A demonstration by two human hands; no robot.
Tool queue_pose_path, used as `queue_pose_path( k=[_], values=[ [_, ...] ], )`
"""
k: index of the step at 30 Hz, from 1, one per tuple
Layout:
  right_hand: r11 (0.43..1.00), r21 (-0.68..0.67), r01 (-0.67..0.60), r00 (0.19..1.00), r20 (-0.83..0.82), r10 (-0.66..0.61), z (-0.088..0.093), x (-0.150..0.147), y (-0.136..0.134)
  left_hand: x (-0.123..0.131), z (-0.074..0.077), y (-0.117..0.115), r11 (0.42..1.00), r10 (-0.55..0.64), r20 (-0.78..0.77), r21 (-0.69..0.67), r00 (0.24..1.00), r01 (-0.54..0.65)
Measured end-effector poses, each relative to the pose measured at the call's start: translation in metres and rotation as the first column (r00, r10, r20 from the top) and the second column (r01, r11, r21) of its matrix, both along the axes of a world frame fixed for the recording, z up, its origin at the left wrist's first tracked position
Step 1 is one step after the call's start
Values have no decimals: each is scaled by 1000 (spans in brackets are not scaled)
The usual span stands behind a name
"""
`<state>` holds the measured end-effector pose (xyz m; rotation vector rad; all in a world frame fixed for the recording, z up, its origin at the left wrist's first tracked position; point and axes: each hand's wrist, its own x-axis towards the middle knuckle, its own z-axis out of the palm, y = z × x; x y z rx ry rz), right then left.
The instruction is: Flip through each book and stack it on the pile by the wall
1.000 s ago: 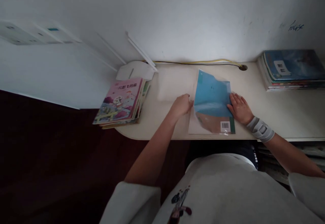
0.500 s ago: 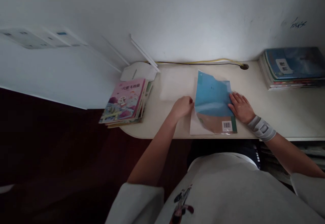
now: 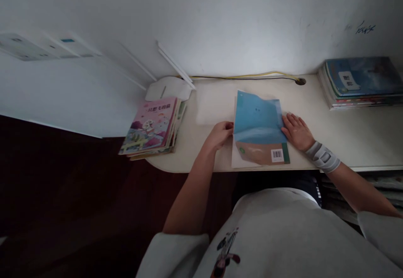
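Blue book (image 3: 258, 129) lies flat by the desk's (image 3: 346, 139) front edge, barcode up. Left hand (image 3: 220, 133) sits at its nine o'clock, fingers curled against the edge; whether they pinch it I cannot tell. Right hand (image 3: 296, 132) at three o'clock rests flat on it, fingers spread.

I see a blue book (image 3: 258, 129) flat on the desk (image 3: 346, 139), barcode side up, inside a clear cover. Left hand (image 3: 220, 133) is curled at its left edge; I cannot tell if it grips. Right hand (image 3: 296, 132) lies palm down on its right edge, wearing a wrist brace (image 3: 323, 157). A pink-topped stack (image 3: 151, 124) sits to the left and another stack (image 3: 362, 82) far right.
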<state>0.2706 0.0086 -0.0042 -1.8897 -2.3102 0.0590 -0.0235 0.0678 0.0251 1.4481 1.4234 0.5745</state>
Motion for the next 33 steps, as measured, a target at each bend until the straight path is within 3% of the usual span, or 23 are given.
queue_pose_path(
  k=[3, 5, 9, 13, 16, 18, 20, 23, 26, 33],
  values=[
    [1000, -14, 1, 1000, -22, -2, 1, 2, 1, -1, -4, -2, 990, 122, 104, -78, 987, -114],
    [1000, -5, 11, 998, -61, -11, 5, -2, 6, -1, -6, -4, 990, 137, 103, -59, 985, -131],
    [998, 30, -58, 996, -72, 60, 19, -23, 29, -1, -9, -9, 982, 102, -36, 164, 994, -94],
    [987, -57, -152, 988, 26, 154, 27, -49, 57, -12, -9, -17, 870, 252, -71, 453, 965, -194],
    [975, -117, -190, 979, 53, 197, 25, -65, 72, -16, -7, -28, 830, 254, -188, 547, 949, -114],
    [969, -131, -211, 975, 45, 218, 23, -73, 79, -9, -7, -37, 847, 138, -324, 529, 936, 58],
    [964, -139, -226, 972, 28, 232, 22, -79, 84, 2, -9, -46, 856, 21, -481, 462, 876, 233],
    [955, -145, -260, 964, 9, 264, 21, -79, 91, 14, -14, -56, 873, -66, -653, 328, 754, 361],
    [953, -149, -262, 964, 8, 266, 21, -72, 97, 13, -19, -66, 882, -64, -691, 298, 720, 364],
    [967, -80, -241, 970, -35, 239, 16, -69, 105, -1, -24, -87, 880, -28, -492, 401, 870, 255]
  ],
)
